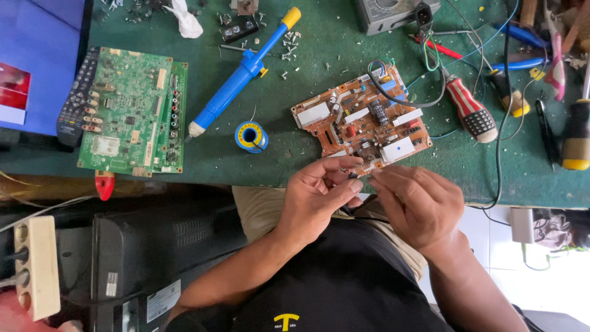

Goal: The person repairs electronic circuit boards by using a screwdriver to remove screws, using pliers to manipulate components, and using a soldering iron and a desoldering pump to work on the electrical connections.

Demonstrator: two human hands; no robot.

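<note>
My left hand (319,197) and my right hand (418,203) meet at the near edge of the green bench, fingertips together. Between them they pinch a small dark part (356,177), too small to identify. It sits just below the near corner of an orange-brown circuit board (362,120) lying on the bench, with white blocks, dark components and a black cable looping from its far side. My thumbs and forefingers hide most of the small part.
A green circuit board (132,110) and a black remote (77,95) lie at left. A blue desoldering pump (236,77), a solder spool (251,136), loose screws, a grey meter (393,12) and screwdrivers (470,110) surround the work. A black monitor (153,258) and power strip (37,264) sit below.
</note>
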